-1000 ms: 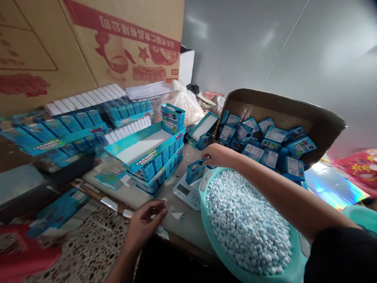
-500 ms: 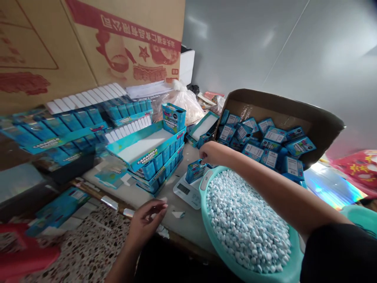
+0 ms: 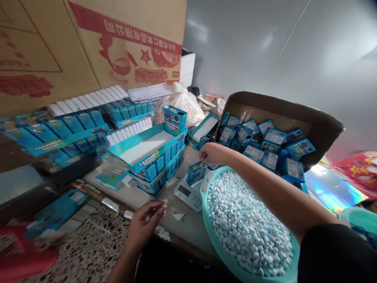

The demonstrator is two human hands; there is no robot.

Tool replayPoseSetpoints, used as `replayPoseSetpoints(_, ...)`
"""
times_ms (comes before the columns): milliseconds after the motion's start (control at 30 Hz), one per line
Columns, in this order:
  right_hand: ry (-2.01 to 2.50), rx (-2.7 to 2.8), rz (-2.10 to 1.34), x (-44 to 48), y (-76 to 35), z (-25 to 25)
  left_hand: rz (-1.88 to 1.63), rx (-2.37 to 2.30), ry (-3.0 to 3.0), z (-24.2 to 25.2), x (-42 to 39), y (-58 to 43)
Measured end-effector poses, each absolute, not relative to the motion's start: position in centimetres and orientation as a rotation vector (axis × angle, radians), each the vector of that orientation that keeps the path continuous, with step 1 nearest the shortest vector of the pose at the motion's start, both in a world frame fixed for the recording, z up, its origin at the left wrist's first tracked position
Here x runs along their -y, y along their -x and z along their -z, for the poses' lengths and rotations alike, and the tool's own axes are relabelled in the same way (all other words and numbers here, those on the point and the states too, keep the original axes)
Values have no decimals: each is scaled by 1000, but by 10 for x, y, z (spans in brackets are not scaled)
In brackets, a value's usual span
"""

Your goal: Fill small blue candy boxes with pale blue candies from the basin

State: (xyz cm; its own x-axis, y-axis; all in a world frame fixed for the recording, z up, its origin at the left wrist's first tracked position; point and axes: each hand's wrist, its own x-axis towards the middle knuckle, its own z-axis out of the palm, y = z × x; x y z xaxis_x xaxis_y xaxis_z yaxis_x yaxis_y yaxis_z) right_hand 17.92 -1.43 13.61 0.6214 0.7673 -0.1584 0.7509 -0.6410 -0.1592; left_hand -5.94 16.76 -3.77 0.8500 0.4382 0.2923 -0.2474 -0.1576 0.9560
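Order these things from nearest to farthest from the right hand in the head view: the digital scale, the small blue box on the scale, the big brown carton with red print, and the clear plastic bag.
From the right hand:
1. Small blue box, just below the fingers, standing on the scale.
2. Digital scale, under that box, toward the person.
3. Clear plastic bag, farther back on the table.
4. Big brown carton, at the far left rear.

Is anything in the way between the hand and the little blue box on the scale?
No. The right hand is right over the open box on the scale, fingertips at its top.
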Motion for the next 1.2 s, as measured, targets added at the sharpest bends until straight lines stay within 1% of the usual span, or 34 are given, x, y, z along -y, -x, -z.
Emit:
replayPoseSetpoints(500,2727,1231,-176,12,-179,-130,-559,-179,-1636,46,-172,60)
replayPoseSetpoints(633,2741,1229,-108,17,-169,-142,-538,-190,-1638,45,-173,61)
replayPoseSetpoints(767,2756,1264,-21,42,-148,-156,-510,-222,-1613,47,-175,62)
replayPoseSetpoints(833,2762,1299,-136,63,-135,-151,-476,-221,-1598,48,-176,63)
replayPoseSetpoints(967,2657,1347,-541,115,-109,-119,-379,-255,-1646,46,-178,65)
replayPoseSetpoints(1067,2544,1229,-529,147,-91,-95,-359,-279,-1651,43,-176,67)
replayPoseSetpoints(1200,2435,1009,-528,169,-81,-82,-364,-299,-1647,46,-175,66)
